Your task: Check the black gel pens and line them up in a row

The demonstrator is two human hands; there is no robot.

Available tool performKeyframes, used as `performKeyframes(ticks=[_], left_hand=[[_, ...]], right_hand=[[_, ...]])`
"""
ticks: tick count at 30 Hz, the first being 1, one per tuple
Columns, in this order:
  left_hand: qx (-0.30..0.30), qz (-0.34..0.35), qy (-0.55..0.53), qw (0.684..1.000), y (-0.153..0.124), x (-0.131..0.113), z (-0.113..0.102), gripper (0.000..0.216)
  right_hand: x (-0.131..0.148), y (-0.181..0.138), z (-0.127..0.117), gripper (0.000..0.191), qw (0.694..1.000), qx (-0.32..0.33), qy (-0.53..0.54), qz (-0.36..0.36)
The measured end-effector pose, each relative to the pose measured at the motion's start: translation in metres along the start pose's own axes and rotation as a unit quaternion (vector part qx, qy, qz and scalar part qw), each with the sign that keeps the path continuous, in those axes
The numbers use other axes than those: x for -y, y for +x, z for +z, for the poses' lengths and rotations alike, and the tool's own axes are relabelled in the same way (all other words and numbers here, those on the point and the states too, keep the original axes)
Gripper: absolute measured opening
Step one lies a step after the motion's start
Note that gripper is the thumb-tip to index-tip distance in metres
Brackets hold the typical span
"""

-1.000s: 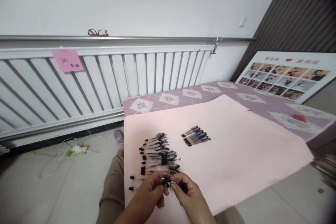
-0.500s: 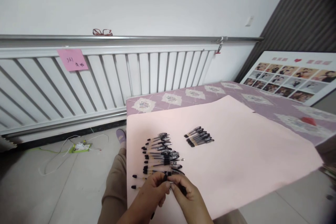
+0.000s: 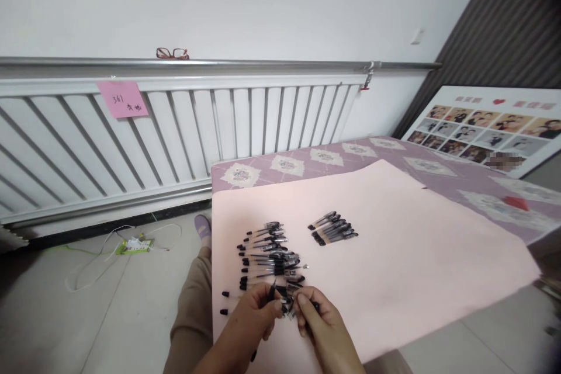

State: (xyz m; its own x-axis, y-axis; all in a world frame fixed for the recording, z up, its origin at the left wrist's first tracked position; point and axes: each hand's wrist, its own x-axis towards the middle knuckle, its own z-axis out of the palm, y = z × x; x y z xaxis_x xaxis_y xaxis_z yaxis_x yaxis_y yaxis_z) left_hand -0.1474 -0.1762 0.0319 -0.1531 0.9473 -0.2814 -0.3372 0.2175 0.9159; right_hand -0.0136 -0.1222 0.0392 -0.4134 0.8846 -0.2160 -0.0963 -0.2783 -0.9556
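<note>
Though near the hands (image 3: 256, 312), pen labels (image 3: 293, 274) unreadable (pink note (image 3: 123, 100): "361").

Open passage: pink sheet (image 3: 421, 263), right of the person's right hand (image 3: 328, 324). Obstructions: pen row (image 3: 279, 270) ahead of the left hand (image 3: 252, 312); smaller pen group (image 3: 335, 229) right of the row.

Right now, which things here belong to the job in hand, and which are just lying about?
Apparently in the job:
dark pen-like piece in the left hand
dark item in the right hand, mostly hidden
loose pens
neater row of pens
pink sheet

Apparently just about:
glasses
power strip
pink note
photo board
</note>
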Motion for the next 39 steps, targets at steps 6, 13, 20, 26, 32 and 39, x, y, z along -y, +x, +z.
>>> performKeyframes(ticks=[6,13,20,26,32,39], left_hand=[[0.001,0.008,0.016,1.0,0.003,0.0,0.0,0.016],[-0.009,0.0,0.047,0.999,0.008,0.011,-0.004,0.017],[-0.025,0.02,0.068,0.997,0.004,0.005,-0.001,0.018],[-0.021,0.033,0.094,0.995,0.002,0.002,0.001,0.019],[-0.009,0.037,0.07,0.997,-0.001,0.006,-0.003,0.028],[-0.021,0.026,0.12,0.992,0.001,0.007,-0.007,0.021]], right_hand=[[-0.001,-0.001,0.006,0.019,0.999,-0.012,0.048,0.005],[0.005,-0.002,0.005,0.015,0.988,-0.023,0.145,0.038],[-0.008,0.001,0.004,0.028,0.998,0.01,-0.062,0.007],[-0.012,0.001,0.007,0.028,0.992,0.014,-0.126,-0.006],[-0.011,0.002,0.001,0.027,0.991,-0.005,-0.134,-0.018],[-0.008,0.0,0.001,0.024,0.986,0.026,-0.164,-0.017]])
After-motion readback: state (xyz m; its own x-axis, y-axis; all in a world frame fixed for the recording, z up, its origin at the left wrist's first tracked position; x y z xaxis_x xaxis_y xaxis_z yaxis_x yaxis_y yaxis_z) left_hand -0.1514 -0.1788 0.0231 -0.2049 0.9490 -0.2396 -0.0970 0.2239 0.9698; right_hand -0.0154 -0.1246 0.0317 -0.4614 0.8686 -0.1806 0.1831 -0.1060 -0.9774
